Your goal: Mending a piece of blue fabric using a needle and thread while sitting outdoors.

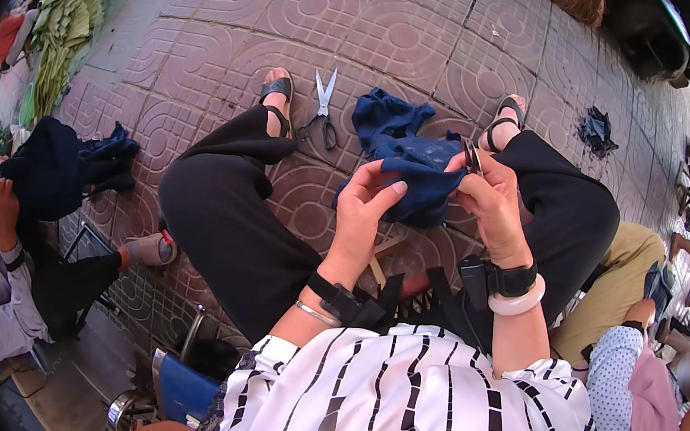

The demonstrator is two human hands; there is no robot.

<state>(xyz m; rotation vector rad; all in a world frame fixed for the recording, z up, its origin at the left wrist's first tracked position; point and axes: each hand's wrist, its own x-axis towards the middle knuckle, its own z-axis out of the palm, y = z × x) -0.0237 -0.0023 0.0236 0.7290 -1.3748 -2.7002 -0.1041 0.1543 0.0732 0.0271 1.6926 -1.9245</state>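
Note:
Navy blue cloth hangs between my two hands above the paving, in front of my lap. My left hand pinches its left edge between thumb and fingers. My right hand is closed around small dark metal thread snips, whose blades point up and away at the cloth's right edge. Whether the right fingers also grip the cloth I cannot tell. More navy cloth lies bunched on the ground just beyond. Large scissors with black handles lie on the paving to its left, blades partly apart.
Patterned paving tiles spread ahead. A seated person at the left handles dark cloth; another person sits close at my right. A dark scrap lies at the right, green leafy material at the far left.

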